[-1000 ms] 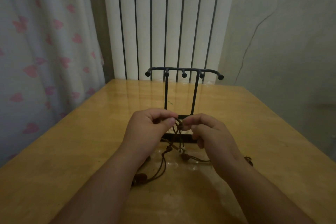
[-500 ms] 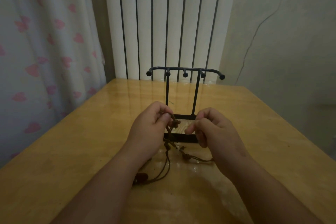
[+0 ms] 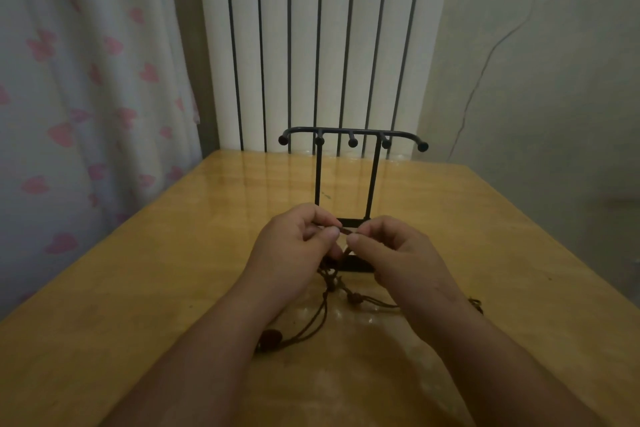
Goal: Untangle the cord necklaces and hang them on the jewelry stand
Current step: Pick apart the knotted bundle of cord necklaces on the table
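Two bare hands meet just above a wooden table (image 3: 138, 288), seen from the person's own head. The left hand (image 3: 294, 253) and the right hand (image 3: 394, 256) sit close together, thumbs and forefingers almost touching. Each pinches a short stretch of brown cord held taut between them. The other fingers of both hands curl loosely inward.

The cord necklaces (image 3: 332, 291) hang down from this pinch in a tangled bunch between the wrists. Several knots show along the strands. Loose loops trail onto the table, some passing under the left forearm, where a dark reddish bead (image 3: 272, 337) lies on the wood. Another strand runs to the right beneath the right wrist, and a small piece of it shows beyond that arm near the table's right side.

Directly behind the hands stands the black metal jewelry stand (image 3: 346, 177), upright on the table. It has two thin posts on a flat rectangular base, and a top bar with five ball-tipped pegs. All the pegs are bare.

Behind the table is a white ribbed radiator (image 3: 311, 45). A pale curtain (image 3: 86, 80) printed with pink hearts hangs to the left, and a plain wall is on the right.
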